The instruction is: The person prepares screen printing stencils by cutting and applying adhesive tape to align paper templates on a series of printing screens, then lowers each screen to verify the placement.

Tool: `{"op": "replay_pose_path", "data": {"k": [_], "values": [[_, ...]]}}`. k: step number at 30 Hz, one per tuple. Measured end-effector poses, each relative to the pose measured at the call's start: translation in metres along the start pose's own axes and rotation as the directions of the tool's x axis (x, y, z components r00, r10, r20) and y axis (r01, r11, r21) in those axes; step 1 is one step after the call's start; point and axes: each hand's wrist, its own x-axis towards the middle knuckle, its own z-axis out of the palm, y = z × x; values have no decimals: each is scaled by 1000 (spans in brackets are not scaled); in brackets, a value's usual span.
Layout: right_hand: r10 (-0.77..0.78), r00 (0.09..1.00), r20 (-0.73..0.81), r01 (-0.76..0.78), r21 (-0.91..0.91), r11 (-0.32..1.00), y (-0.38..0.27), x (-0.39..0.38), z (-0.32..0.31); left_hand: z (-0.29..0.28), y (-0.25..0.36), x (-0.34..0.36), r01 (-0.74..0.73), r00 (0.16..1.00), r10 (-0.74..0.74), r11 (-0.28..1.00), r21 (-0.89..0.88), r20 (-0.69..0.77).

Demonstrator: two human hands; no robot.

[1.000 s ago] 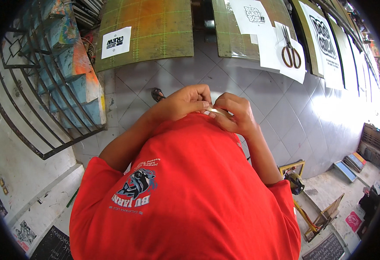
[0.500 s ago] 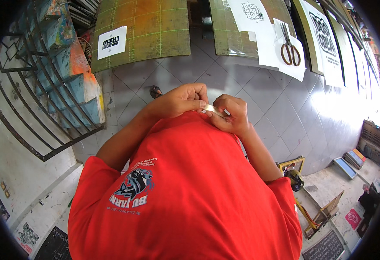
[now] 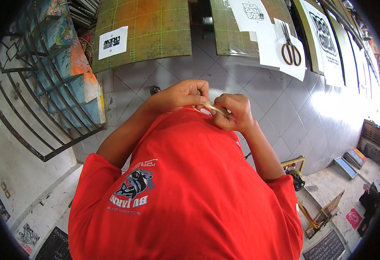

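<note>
My left hand pinches one end of a pale cream strip with thumb and curled fingers. My right hand grips the same strip just to the right, its fingers bent round it. Both hands are held close to my body, over the front edge of my red T-shirt, which has a printed animal graphic. A small white patch shows under the strip; what it is I cannot make out.
Two green gridded boards stand ahead, with printed paper sheets and dark-handled scissors on the right one. A black metal railing and blue painted steps are at left. Frames and panels lie at right.
Both hands have moved slightly up, away from my body, still holding the strip. More of the strip and the small white patch beneath it now shows.
</note>
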Motion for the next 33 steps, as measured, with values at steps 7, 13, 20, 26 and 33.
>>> {"op": "replay_pose_path", "data": {"k": [7, 13, 20, 26, 33], "values": [[102, 995, -9, -100, 108, 989, 2, -13, 8, -3, -1, 0, 13, 1000, -13, 1000, 23, 25], [181, 982, 48, -186, 176, 967, -15, -3, -6, -5, 2, -1, 24, 999, -25, 998, 54, 30], [240, 922, 304, -268, 53, 962, -12, 10, -34, -7, 2, 3, 43, 998, -48, 993, 107, 50], [196, 929, 313, -184, -68, 981, -13, 12, -33, -11, -4, 6, 41, 998, -43, 997, 71, 34], [179, 979, 98, -184, 47, 982, -12, 3, -14, -13, -4, 6, 21, 999, -22, 999, 37, 46]]}}
